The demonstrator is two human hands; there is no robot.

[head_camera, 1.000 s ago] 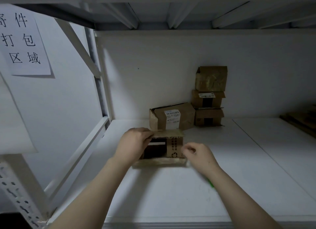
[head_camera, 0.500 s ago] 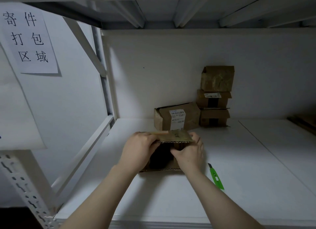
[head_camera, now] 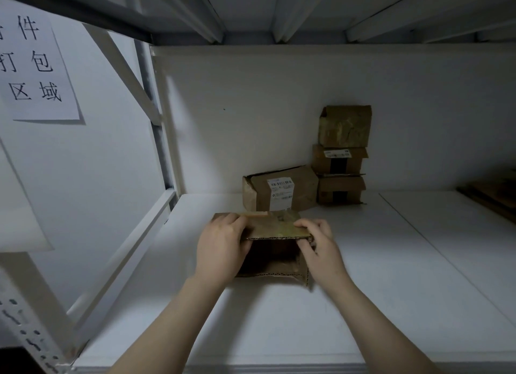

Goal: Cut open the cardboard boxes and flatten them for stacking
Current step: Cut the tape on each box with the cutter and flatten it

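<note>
Both hands are closed on one small carton. The left hand [head_camera: 222, 248] has its fingers curled over the left end of the top flap [head_camera: 275, 228], and the right hand [head_camera: 321, 251] pinches the right end, fingers on top and thumb tucked beneath the corrugated edge. The flap lies roughly level between them.

It belongs to an open cardboard box [head_camera: 272, 257] that rests on its side on the white shelf [head_camera: 391, 276], its open end turned toward the person and its inside dark. The lower edge of the box rests on the shelf board between the two wrists.

Just behind it stands a labelled box [head_camera: 282, 190] with a white shipping sticker on its front. Beside that, to the right and against the back wall [head_camera: 251, 108], is a stack of three boxes [head_camera: 342, 156] — the lower two banded with dark tape, the top one plain and creased.

Farther right, at the frame's edge, lie flat brown pieces [head_camera: 494, 197] — too dim to identify. On the left a paper sign [head_camera: 36, 66] with black characters hangs by the rack's upright.
</note>
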